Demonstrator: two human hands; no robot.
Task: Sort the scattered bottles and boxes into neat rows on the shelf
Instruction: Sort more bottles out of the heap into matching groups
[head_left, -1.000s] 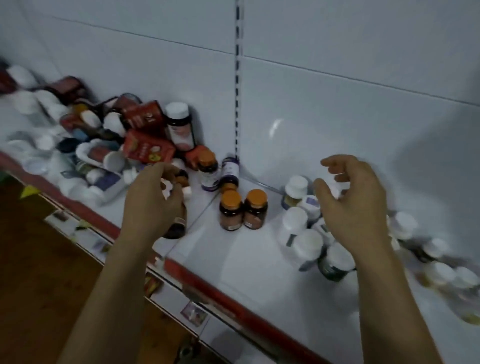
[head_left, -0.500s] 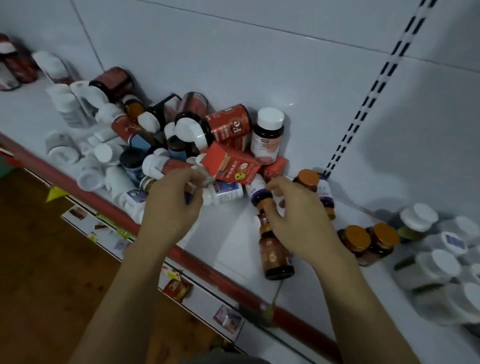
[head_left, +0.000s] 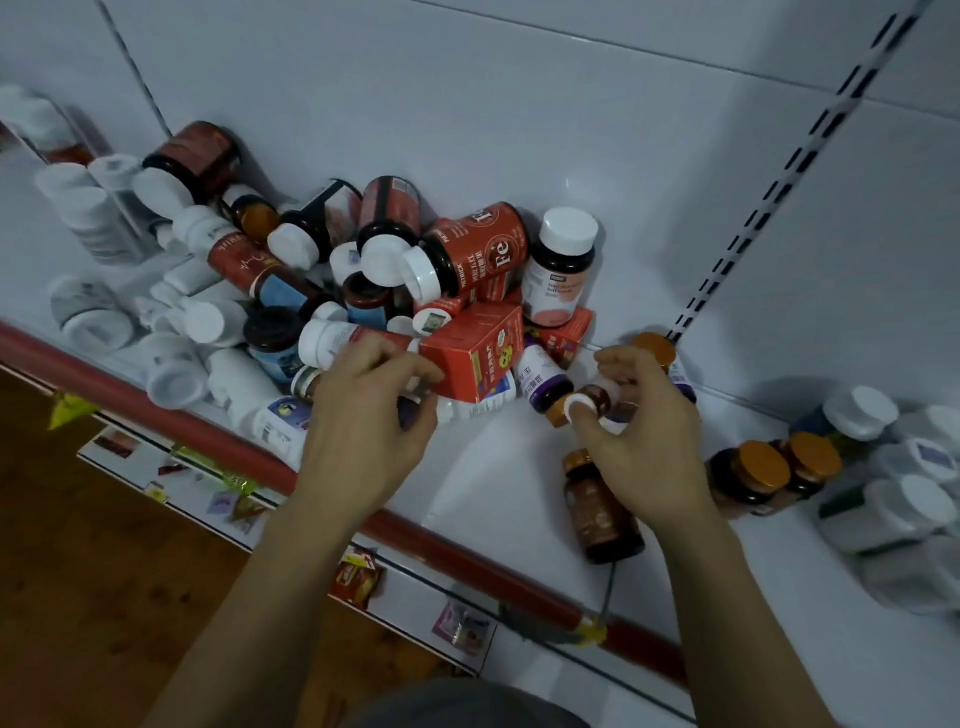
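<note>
A heap of bottles and boxes lies against the back wall of the white shelf (head_left: 488, 483). A red box (head_left: 475, 353) sits at its front, below a red "Fe" bottle (head_left: 483, 254) and an upright white-capped bottle (head_left: 561, 275). My left hand (head_left: 363, 421) reaches in beside the red box, fingers and thumb pinching the end of a white bottle with a purple label (head_left: 472, 408). My right hand (head_left: 644, 436) grips a small brown bottle with a white cap (head_left: 587, 402). An amber bottle (head_left: 600, 512) lies on its side under that hand.
Two orange-capped amber bottles (head_left: 769, 470) stand to the right, with several white-capped bottles (head_left: 883, 499) beyond them. More white bottles (head_left: 171, 364) lie at the heap's left. A red rail (head_left: 447, 551) edges the shelf front, with a lower shelf (head_left: 415, 592) and wooden floor (head_left: 78, 545) below.
The view swung left from the white bottles to the heap. My right hand moved across to the heap and now holds a small white-capped bottle. My left hand stayed at the red box.
</note>
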